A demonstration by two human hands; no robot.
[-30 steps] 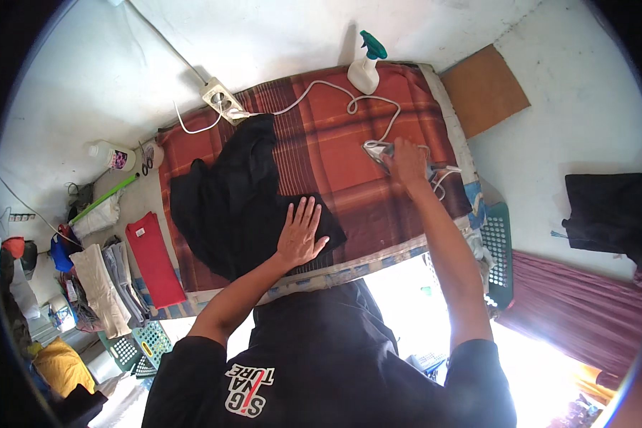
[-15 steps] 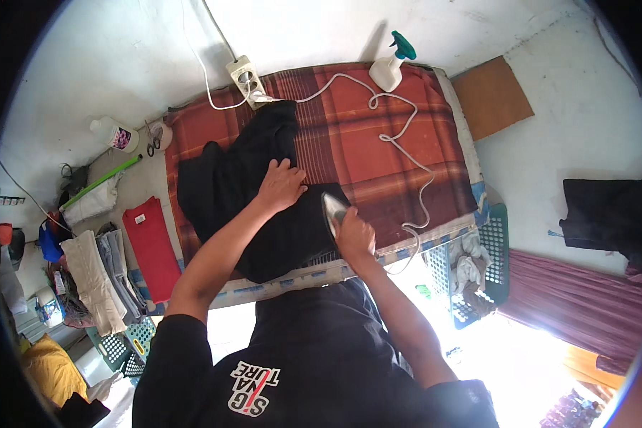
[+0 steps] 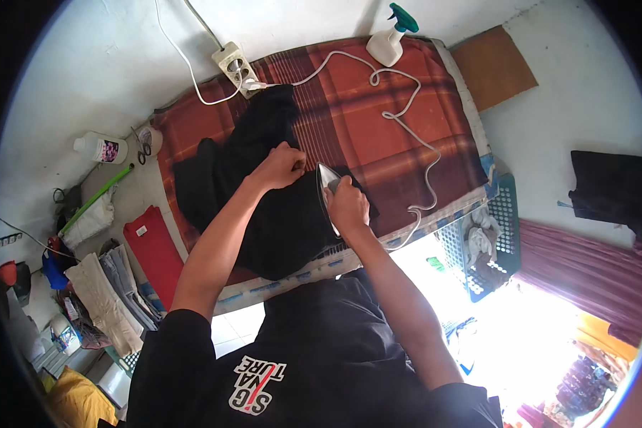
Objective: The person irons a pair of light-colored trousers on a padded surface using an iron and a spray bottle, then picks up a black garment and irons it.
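In the head view, the black garment is spread from six to eleven o'clock of the left hand; the iron is gripped by the right hand, its tip aimed at eleven. The left fingers are curled; whether cloth is pinched cannot be told. One garment, one iron, one spray bottle at one o'clock are counted.

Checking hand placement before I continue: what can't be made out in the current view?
Head view: handle of the silver, pointed clothes iron, mostly covered by the right hand.
Head view: whether the left hand pinches the black cloth garment; the curled hand hides the contact.
Head view: the pale floor at lower right, washed out by glare.
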